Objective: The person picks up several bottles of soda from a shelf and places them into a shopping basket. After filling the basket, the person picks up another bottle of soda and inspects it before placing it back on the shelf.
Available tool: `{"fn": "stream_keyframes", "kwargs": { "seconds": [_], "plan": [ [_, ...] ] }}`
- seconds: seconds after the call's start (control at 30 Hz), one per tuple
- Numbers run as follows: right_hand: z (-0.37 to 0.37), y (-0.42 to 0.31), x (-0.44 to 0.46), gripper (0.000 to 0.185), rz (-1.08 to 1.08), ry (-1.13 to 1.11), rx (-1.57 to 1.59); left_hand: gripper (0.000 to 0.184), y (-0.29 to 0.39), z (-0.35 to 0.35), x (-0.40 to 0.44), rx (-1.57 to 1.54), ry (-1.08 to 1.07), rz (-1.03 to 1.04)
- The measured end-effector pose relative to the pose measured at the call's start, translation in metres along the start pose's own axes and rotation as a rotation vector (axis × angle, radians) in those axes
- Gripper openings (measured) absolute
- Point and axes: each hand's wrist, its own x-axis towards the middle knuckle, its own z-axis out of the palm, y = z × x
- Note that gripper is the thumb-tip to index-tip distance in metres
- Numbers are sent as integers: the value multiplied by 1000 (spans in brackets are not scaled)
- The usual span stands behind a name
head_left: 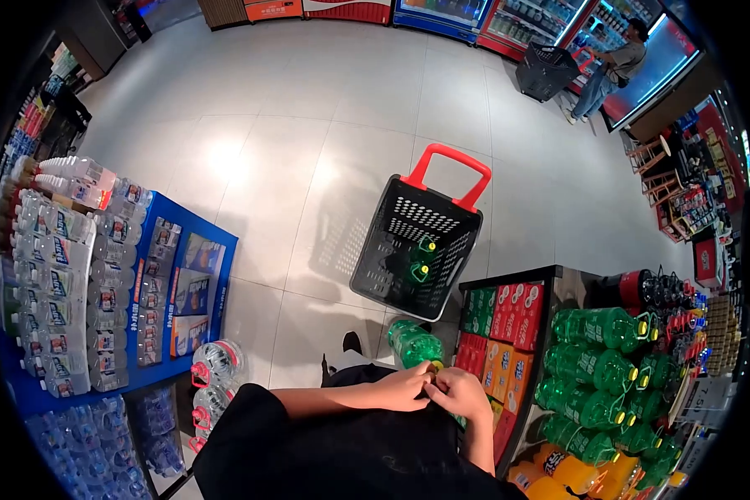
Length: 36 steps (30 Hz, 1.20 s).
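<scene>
Green plastic bottle (pixel 413 342) at eleven o'clock, neck end pinched between fingers of left hand (pixel 402 390) and right hand (pixel 465 395). Black perforated basket (pixel 373 260) at twelve. Judged step: neck being gripped; steady, weight-bearing hold called for.

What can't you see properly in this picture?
- Green bottle cap: head view, mostly behind left hand and right hand.
- Labels on basket bottles: head view, too dark and small.
- Names on fridge drinks: head view, too small.
- Orange bottles: head view, some cut off below.
</scene>
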Motion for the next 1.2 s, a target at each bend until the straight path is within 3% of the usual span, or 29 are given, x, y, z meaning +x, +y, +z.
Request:
{"fn": "stream_keyframes", "kwargs": {
  "seconds": [0.07, 0.2, 0.37, 0.4, 0.5, 0.6, 0.73, 0.8, 0.83, 0.87, 0.93, 0.97, 1.07, 1.13, 1.2],
  "plan": [
    [-1, 16, 14, 36, -62, -55, 30, 34, -8, -8, 11, -97, -115, -141],
    [-10, 50, 43, 39, -244, -97, 95, 35, -37, 9, 40, 29, 86, -121],
    [-59, 68, 82, 36, -344, -191, 96, 34, -12, -29, 83, -54, 124, -315],
    [-65, 73, 92, 36, -380, -165, 94, 24, 20, -54, 99, -98, 87, -494],
    [-77, 94, 114, 37, -422, -115, 97, 22, -19, -54, 126, -220, 198, -335],
    [-78, 131, 143, 37, -335, -89, 141, 27, -49, -61, 162, 76, 177, -413],
    [-49, 167, 153, 37, -316, 38, 103, 31, -111, -54, 174, 117, 95, -415],
    [-34, 180, 156, 40, -237, 22, 97, 32, -122, -60, 182, 96, 8, -307],
    [-25, 186, 158, 42, -192, -42, 78, 30, -149, -51, 179, 168, -53, -403],
    [-16, 193, 162, 44, -151, -110, 58, 31, -132, -64, 189, 215, -142, -527],
    [1, 208, 170, 45, -77, -175, 28, 34, -155, -59, 192, 222, -215, -584],
    [9, 214, 174, 45, -31, -200, 26, 35, -184, -45, 188, 212, -168, -540],
    [34, 232, 182, 46, 78, -300, 24, 34, -230, -33, 191, 170, -431, -604],
    [54, 245, 181, 47, 102, -287, 11, 33, -251, -22, 182, 147, -334, -444],
    [72, 258, 191, 45, 146, -377, 88, 36, -294, 2, 169, 203, -378, -552]
  ]
}}
